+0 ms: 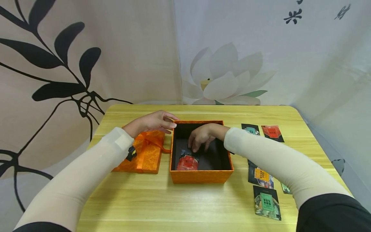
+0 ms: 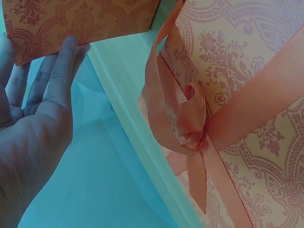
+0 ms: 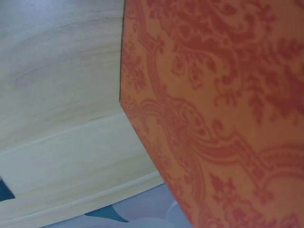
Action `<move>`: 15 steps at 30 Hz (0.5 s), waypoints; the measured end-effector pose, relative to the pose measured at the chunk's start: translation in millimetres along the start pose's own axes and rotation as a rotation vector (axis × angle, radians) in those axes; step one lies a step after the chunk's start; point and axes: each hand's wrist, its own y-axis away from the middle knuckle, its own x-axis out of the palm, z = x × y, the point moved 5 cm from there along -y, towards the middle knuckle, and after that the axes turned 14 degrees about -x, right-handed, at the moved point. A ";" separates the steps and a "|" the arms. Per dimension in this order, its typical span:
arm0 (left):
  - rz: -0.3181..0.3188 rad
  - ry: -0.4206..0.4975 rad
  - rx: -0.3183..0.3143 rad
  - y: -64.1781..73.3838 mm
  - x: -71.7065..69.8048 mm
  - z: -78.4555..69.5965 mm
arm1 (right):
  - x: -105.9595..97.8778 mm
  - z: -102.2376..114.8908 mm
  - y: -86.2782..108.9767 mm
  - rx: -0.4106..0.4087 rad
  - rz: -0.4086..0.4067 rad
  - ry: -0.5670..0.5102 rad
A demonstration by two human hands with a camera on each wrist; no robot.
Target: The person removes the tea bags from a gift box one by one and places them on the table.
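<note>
An orange patterned box (image 1: 201, 176) with a dark inside stands on the table without its cover. My left hand (image 1: 156, 121) touches its back left corner with extended fingers; in the left wrist view this hand (image 2: 42, 109) lies along the patterned wall (image 2: 85, 28). My right hand (image 1: 203, 137) reaches down inside the box, fingers bent. Its fingertips are right at the top edge of a red and black packet (image 1: 188, 161) in the front left part; I cannot tell whether they pinch it. Only the box's outer wall (image 3: 228, 95) and the table show in the right wrist view.
Left of the box lies an orange patterned lid (image 1: 152, 161) with a ribbon (image 2: 190, 118). On the right are several packets: a red one (image 1: 272, 132), a teal-labelled one (image 1: 250, 129), an orange-labelled one (image 1: 261, 175) and a green-labelled one (image 1: 267, 202). My right sleeve partly covers others.
</note>
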 end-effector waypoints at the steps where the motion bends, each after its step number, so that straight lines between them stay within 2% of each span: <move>1: -0.005 0.000 -0.001 -0.3 0.0 0.1 | 1.5 0.0 0.2 0.001 0.011 -0.013; 9: -0.008 -0.014 0.003 1.5 1.4 -1.3 | 7.0 -1.1 -0.5 -0.001 0.057 -0.090; 15: -0.012 -0.014 0.001 0.3 1.3 -0.5 | 12.8 -0.1 -0.6 -0.024 0.065 -0.104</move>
